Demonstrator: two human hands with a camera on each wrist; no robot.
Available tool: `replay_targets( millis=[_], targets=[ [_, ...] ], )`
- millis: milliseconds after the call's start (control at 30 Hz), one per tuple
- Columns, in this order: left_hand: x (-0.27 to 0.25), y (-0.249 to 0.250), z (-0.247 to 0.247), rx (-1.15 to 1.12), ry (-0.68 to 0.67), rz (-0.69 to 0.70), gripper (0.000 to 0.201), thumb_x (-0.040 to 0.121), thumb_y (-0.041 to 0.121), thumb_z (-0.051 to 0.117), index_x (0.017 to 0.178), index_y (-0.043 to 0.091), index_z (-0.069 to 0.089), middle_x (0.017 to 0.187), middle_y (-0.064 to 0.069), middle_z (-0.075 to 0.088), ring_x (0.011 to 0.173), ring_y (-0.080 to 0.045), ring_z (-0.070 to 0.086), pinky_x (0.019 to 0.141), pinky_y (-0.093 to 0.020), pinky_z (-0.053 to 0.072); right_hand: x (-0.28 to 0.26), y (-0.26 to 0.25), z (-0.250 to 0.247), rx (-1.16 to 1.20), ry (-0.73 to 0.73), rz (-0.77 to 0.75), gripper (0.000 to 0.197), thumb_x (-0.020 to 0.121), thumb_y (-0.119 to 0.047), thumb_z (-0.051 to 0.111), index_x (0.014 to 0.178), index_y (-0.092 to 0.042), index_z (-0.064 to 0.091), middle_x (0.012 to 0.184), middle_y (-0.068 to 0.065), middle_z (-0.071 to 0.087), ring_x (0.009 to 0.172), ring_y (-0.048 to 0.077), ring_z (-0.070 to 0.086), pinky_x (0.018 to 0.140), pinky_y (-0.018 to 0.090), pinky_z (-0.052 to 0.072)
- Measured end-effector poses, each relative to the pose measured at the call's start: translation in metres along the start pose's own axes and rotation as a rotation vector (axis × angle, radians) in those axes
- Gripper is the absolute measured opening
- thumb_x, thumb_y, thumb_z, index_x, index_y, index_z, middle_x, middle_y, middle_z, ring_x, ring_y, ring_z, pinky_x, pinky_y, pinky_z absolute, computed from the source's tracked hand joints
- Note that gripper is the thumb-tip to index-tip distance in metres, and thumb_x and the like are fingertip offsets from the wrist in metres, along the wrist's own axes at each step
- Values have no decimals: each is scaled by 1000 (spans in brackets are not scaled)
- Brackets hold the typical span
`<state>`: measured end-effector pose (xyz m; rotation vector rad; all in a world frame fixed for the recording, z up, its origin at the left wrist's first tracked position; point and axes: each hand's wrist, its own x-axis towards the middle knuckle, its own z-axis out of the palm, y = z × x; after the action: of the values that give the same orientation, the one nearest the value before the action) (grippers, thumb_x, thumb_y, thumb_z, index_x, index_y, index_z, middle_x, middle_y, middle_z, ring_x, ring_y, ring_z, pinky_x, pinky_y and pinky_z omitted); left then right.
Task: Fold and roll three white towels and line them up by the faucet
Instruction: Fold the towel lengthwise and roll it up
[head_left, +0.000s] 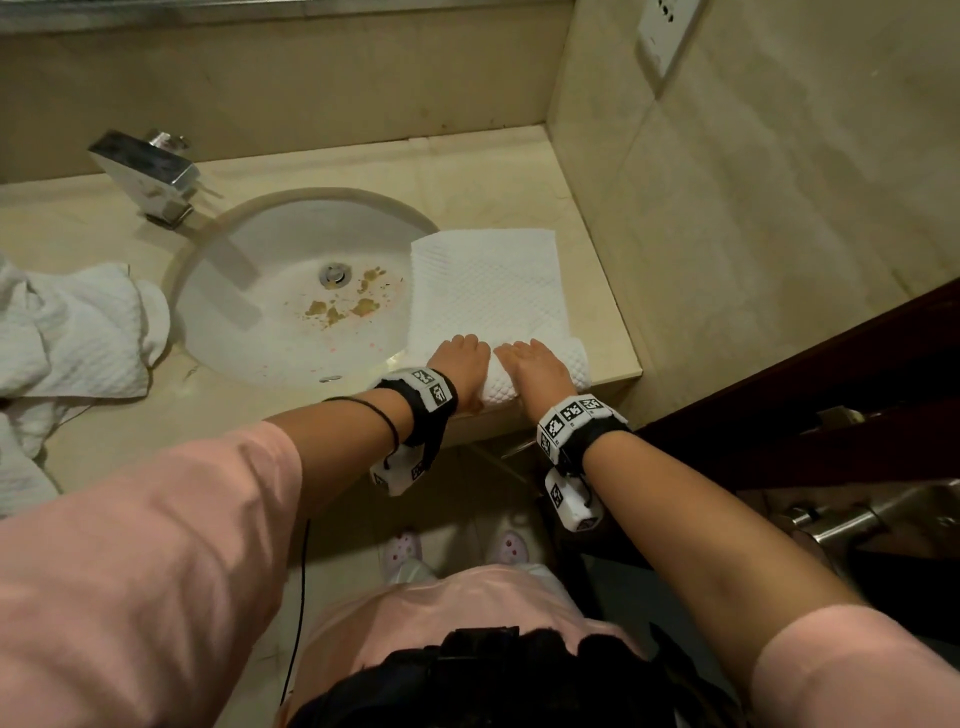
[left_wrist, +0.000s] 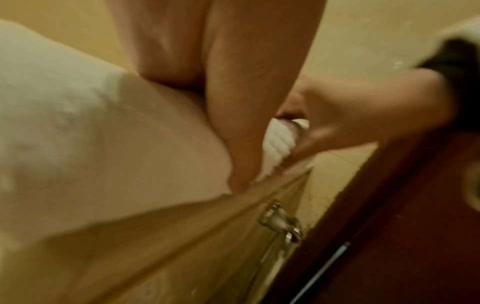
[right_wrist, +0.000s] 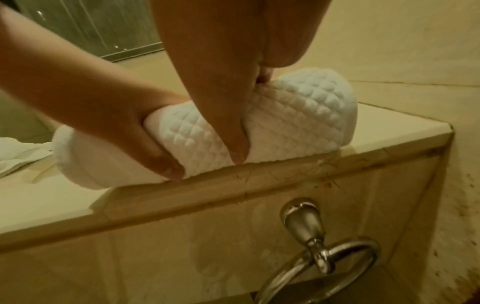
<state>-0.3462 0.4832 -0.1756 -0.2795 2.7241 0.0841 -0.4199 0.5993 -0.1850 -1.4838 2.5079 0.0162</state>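
A white waffle-weave towel (head_left: 488, 286) lies folded in a long strip on the counter to the right of the sink, its near end rolled into a thick roll (right_wrist: 298, 123) at the counter's front edge. My left hand (head_left: 460, 358) grips the roll's left part, thumb on the near side. My right hand (head_left: 535, 361) grips it just to the right, with the thumb (right_wrist: 237, 144) pressed into the roll's front. Other white towels (head_left: 67, 332) lie crumpled left of the sink. The chrome faucet (head_left: 150, 176) stands at the back left.
The oval sink (head_left: 270, 332) has brown stains near its drain. A tiled wall (head_left: 727, 260) closes the counter's right side, with a dark wooden door (head_left: 857, 389) beyond. A metal towel ring (right_wrist: 324, 257) hangs under the counter edge. Bare counter (head_left: 467, 171) lies behind the towel.
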Motion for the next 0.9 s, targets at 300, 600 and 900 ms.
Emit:
replay_targets(
  millis=[300, 600, 900],
  targets=[
    [-32, 43, 35, 150, 95, -209, 66, 95, 6, 28, 147, -7, -11, 153, -29, -14, 144, -42, -10, 117, -48, -7, 30, 13, -25, -143, -304, -18, 66, 88, -6, 56, 147, -24, 33, 120, 10, 63, 108, 26, 61, 89, 32, 50],
    [-29, 40, 30, 113, 60, -233, 70, 96, 9, 32, 147, -4, -13, 155, -26, -9, 145, -40, -8, 117, -47, -8, 49, 21, -38, -48, -390, 19, 64, 82, -13, 66, 140, -30, 47, 129, 3, 61, 113, 23, 59, 88, 25, 46],
    [-7, 8, 7, 33, 86, -75, 54, 88, 2, 46, 139, -2, 29, 137, -18, 39, 125, -32, 38, 112, -38, 23, 47, 23, -38, -93, -383, -49, 53, 75, -26, 75, 125, -24, 57, 111, 5, 68, 101, 24, 63, 81, 27, 47]
  ],
)
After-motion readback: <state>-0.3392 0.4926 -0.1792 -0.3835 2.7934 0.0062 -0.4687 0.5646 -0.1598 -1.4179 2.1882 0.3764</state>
